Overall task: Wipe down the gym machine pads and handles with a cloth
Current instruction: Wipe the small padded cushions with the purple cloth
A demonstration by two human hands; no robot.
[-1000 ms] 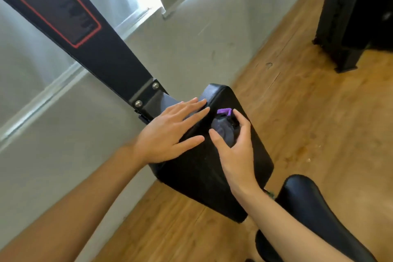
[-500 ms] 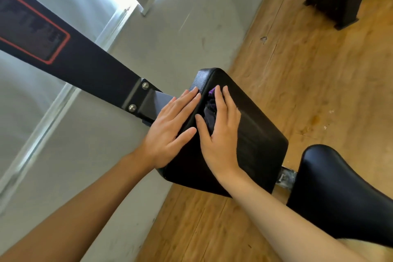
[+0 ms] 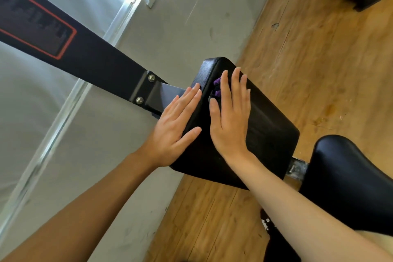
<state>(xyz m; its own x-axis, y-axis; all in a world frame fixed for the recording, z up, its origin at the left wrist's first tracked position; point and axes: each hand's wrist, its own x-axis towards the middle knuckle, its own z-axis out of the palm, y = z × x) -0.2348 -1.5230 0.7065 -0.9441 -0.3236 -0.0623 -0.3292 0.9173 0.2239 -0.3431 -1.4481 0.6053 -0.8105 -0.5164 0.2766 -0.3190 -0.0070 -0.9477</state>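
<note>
Cloth point(image 3: 217, 86) lies on the upper face of the black pad point(image 3: 270, 132), pinned under the flat fingers of the right grip point(image 3: 230, 124); only a purple and dark fold peeks out between forefinger and thumb. That grip is released, fingers straight, pressing rather than clutching; the left grip point(image 3: 172, 126) is likewise released, palm spread against the pad's side face, just beside the bolted bracket point(image 3: 146, 89) of the black beam point(image 3: 89, 57). A second pad, the seat point(image 3: 348, 174), sits low at the right over the wooden floor point(image 3: 319, 59); no handles show in this view.

Risk, as I judge it: the cloth is bunched small under the fingers (most of it hidden), so a long stroke could let bare skin, not fabric, sweep the vinyl and leave strips unwiped; with nothing curled round it, the cloth could also slide off the far edge and drop to the floor. If the pad pivots on its bracket, a hard push might swing it away from the bracing left palm.
</note>
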